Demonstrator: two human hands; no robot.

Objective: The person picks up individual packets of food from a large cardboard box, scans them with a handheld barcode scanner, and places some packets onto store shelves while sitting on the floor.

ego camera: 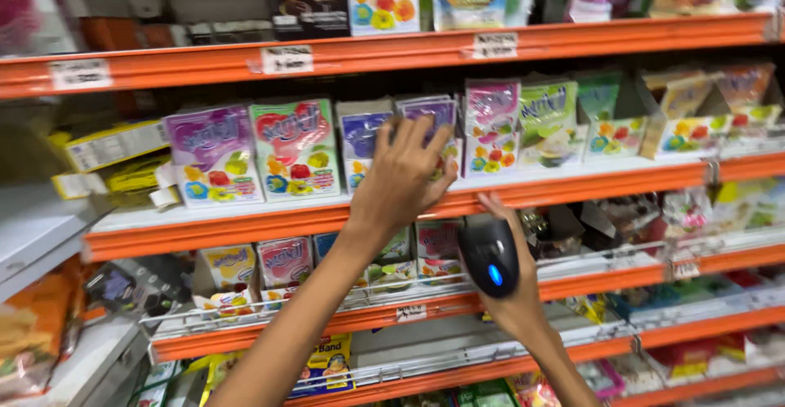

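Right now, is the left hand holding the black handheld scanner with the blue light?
No, the black handheld scanner sits in the right hand; the left hand reaches the purple packets.

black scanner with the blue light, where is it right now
In the head view the black scanner sits in the right hand, just right of centre, in front of the orange shelf edge and below the left hand.
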